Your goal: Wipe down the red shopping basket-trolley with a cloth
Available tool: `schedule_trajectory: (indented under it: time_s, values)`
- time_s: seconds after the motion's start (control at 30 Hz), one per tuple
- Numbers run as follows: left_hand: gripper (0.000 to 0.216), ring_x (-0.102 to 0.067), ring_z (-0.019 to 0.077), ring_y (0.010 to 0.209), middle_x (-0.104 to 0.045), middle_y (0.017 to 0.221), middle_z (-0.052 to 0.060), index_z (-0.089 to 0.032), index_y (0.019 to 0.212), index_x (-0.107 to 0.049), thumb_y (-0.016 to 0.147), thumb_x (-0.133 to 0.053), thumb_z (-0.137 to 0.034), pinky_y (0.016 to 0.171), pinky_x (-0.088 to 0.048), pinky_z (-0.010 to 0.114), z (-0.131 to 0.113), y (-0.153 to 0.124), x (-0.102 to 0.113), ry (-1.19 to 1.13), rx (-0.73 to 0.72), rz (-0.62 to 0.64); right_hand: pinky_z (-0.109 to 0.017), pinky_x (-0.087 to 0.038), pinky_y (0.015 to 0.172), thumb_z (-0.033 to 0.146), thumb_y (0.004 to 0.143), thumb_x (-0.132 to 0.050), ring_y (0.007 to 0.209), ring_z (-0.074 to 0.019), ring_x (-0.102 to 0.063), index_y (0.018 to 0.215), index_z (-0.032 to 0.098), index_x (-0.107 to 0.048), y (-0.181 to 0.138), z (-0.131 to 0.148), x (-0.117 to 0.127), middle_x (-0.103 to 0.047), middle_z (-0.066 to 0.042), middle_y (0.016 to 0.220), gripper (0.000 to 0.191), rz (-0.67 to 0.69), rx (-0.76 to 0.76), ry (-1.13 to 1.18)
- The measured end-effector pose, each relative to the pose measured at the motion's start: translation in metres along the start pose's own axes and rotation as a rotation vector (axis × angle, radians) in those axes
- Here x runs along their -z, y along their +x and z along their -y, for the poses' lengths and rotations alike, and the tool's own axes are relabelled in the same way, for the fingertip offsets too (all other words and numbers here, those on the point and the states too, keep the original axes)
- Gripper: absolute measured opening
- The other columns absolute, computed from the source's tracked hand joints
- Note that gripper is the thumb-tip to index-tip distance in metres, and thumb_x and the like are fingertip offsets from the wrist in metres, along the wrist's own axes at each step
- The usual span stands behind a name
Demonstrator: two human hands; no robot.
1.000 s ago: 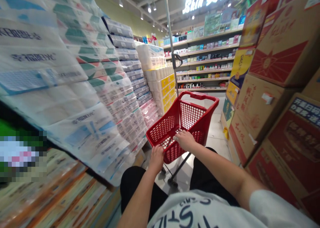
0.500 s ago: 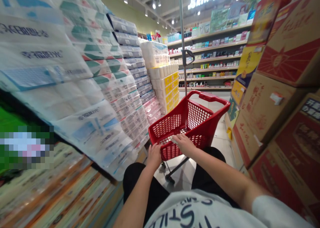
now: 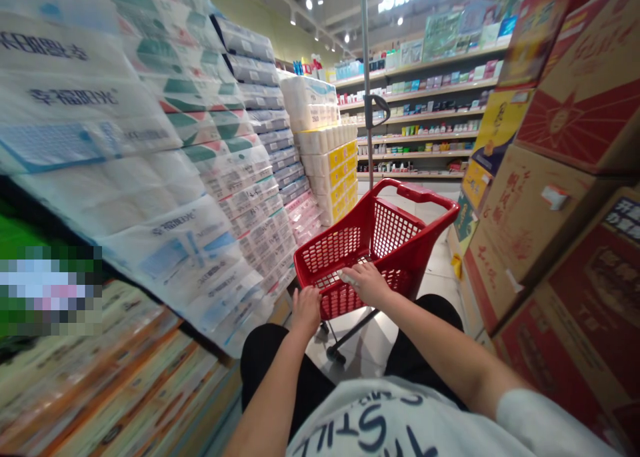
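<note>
A red plastic shopping cart (image 3: 400,233) stands in the aisle in front of me, its mesh basket showing nothing inside. My left hand (image 3: 306,308) is closed over the near rim at the cart's left corner. My right hand (image 3: 369,283) is closed over the same rim near its middle, with something small and white under its fingers that I cannot make out. A thin metal pole (image 3: 367,77) with a black handle rises from the cart.
Stacked packs of toilet paper (image 3: 165,157) wall the left side. Large cardboard boxes (image 3: 555,170) are piled on the right. Shelves of bottles and packets (image 3: 425,123) cross the aisle's far end. Pale floor tiles (image 3: 435,270) show beside the cart.
The cart and both hands have shifted slightly as I move along the aisle; the stacks on the left have slid past. Both hands keep their grip on the rim.
</note>
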State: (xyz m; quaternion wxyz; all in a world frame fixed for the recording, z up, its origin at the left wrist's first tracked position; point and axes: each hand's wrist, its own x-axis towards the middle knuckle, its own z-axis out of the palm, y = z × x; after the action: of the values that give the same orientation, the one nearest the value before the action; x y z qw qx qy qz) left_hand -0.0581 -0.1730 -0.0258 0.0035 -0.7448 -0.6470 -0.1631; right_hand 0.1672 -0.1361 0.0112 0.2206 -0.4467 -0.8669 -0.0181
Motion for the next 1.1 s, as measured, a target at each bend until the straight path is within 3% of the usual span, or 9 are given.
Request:
schedule_trajectory:
  time_s: [0.43,0.8,0.93,1.1]
  values:
    - [0.032,-0.042,0.0222,0.129,-0.058,0.125,0.010,-0.019,0.114,-0.055,0.096,-0.028,-0.023,0.112,-0.025,0.051,0.023,-0.004,-0.008,-0.014,-0.016,-0.056,-0.036,-0.029,0.094,0.015,0.083,-0.053,0.102,-0.0218,-0.045,0.136,0.023,-0.044,-0.002,0.015,-0.007,-0.058,-0.008,0.115,0.054,0.016,0.069,-0.041]
    - [0.031,-0.043,0.0222,0.128,-0.059,0.121,0.007,-0.020,0.109,-0.056,0.097,-0.029,-0.029,0.110,-0.030,0.049,0.021,0.008,-0.017,-0.121,-0.001,-0.064,-0.038,-0.034,0.096,0.010,0.083,-0.050,0.109,-0.0208,-0.046,0.138,0.024,-0.042,-0.006,-0.005,-0.009,-0.056,-0.007,0.125,0.058,-0.004,0.135,0.045]
    - [0.032,-0.046,0.0228,0.123,-0.063,0.111,0.007,-0.019,0.099,-0.060,0.096,-0.029,-0.025,0.107,-0.036,0.045,0.045,0.012,-0.014,-0.125,0.022,-0.098,-0.039,-0.033,0.102,0.007,0.083,-0.048,0.120,-0.0206,-0.043,0.139,0.024,-0.042,0.000,0.009,-0.016,-0.052,-0.008,0.132,0.059,-0.008,0.233,0.075]
    - [0.034,-0.050,0.0215,0.118,-0.065,0.103,0.006,-0.019,0.094,-0.061,0.095,-0.027,-0.023,0.108,-0.037,0.045,0.076,0.000,-0.005,-0.122,0.039,-0.129,-0.042,-0.031,0.107,0.015,0.089,-0.049,0.129,-0.0247,-0.036,0.141,0.020,-0.041,0.004,0.041,-0.035,-0.049,-0.011,0.137,0.053,-0.074,0.309,0.017]
